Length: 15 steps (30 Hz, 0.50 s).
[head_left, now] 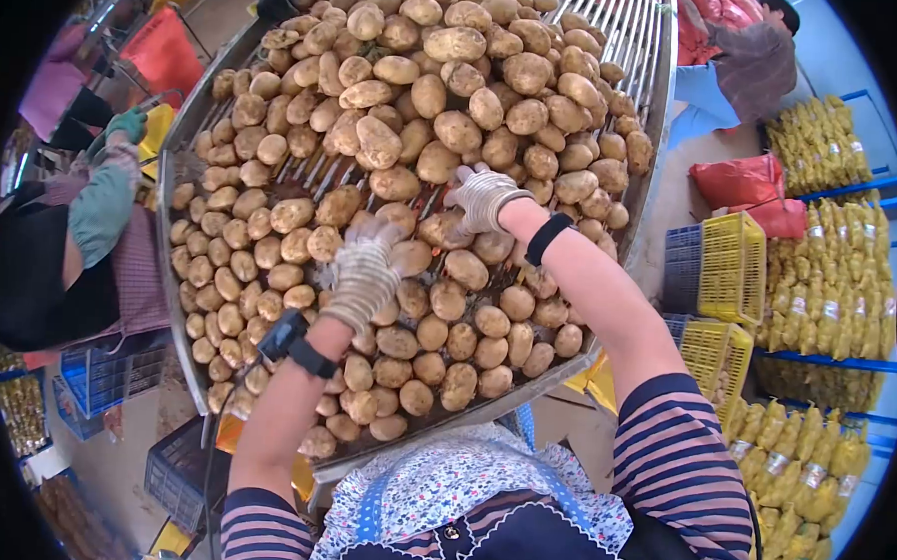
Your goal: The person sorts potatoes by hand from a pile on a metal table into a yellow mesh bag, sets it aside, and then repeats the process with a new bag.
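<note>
A long metal roller table (647,139) is covered with several brown potatoes (455,130). My left hand (364,271), in a knitted work glove, reaches into the pile and closes around a potato (409,256) near the middle. Just to its right, my right hand (484,196), also gloved, lies on the potatoes with its fingers curled over them; whether it grips one I cannot tell. Both forearms are bare with a black band at each wrist. Striped sleeves and a flowered apron show at the bottom.
Another person (100,235) in green gloves works at the table's left side. A second person (748,63) bends over at the top right. Yellow crates (734,267) and stacked yellow net bags of potatoes (834,287) stand on the right. Blue crates (104,380) sit lower left.
</note>
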### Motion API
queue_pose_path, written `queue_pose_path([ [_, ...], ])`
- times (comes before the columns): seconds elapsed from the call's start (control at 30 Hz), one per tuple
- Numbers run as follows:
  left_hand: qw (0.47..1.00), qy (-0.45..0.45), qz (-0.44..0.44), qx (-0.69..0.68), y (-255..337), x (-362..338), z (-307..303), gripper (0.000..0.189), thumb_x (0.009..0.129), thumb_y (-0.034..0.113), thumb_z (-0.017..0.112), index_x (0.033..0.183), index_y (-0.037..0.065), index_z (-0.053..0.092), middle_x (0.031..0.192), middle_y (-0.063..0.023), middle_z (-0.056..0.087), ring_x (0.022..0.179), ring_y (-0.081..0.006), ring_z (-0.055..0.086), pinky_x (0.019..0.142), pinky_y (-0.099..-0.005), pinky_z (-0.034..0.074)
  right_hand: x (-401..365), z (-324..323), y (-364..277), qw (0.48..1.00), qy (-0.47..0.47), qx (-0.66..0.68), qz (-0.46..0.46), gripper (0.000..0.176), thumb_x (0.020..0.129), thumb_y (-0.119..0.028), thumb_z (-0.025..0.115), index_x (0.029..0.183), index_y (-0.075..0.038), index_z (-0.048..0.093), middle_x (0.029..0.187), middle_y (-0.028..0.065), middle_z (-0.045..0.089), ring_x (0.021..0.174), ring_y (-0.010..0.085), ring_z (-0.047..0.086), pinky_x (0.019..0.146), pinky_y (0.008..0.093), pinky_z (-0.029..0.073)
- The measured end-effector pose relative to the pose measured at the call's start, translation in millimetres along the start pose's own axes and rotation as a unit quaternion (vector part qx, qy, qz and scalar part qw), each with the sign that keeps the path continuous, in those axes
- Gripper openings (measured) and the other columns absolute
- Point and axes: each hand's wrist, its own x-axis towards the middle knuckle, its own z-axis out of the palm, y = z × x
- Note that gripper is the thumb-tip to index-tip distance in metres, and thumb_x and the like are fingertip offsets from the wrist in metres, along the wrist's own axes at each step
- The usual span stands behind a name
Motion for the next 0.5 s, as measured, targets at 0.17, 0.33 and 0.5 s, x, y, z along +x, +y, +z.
queue_pose_path([
  [0.17,0.983,0.176,-0.038,0.029,-14,96,-20,0.065,0.077,0.022,0.073,0.136,0.015,0.05,0.137,-0.0172,0.049,0.124,-0.0381,0.047,0.105,-0.0474,0.039,19,-6,-5,0.998,-0.005,0.023,0.059,0.055,0.084,-0.047,0.066,0.125,-0.011,0.063,0.133,0.0178,0.052,0.124,0.0369,0.049,0.1,0.0461,0.046],
  [0.33,0.985,0.057,-0.022,0.162,-23,138,-11,0.066,0.072,0.024,0.078,0.133,0.019,0.054,0.144,-0.0178,0.041,0.125,-0.0389,0.048,0.097,-0.0503,0.046,30,-2,-1,0.999,0.01,0.013,0.048,0.055,0.083,-0.048,0.066,0.125,-0.013,0.061,0.122,0.0161,0.06,0.117,0.0373,0.053,0.099,0.0463,0.047],
  [0.5,0.997,0.038,-0.017,0.067,-40,124,-21,0.066,0.073,0.024,0.079,0.134,0.016,0.053,0.138,-0.0172,0.046,0.118,-0.0335,0.053,0.096,-0.0421,0.05,31,12,6,0.995,0.022,0.075,0.054,0.049,0.084,-0.043,0.066,0.123,-0.013,0.063,0.119,0.0178,0.061,0.113,0.0356,0.057,0.096,0.0444,0.048],
])
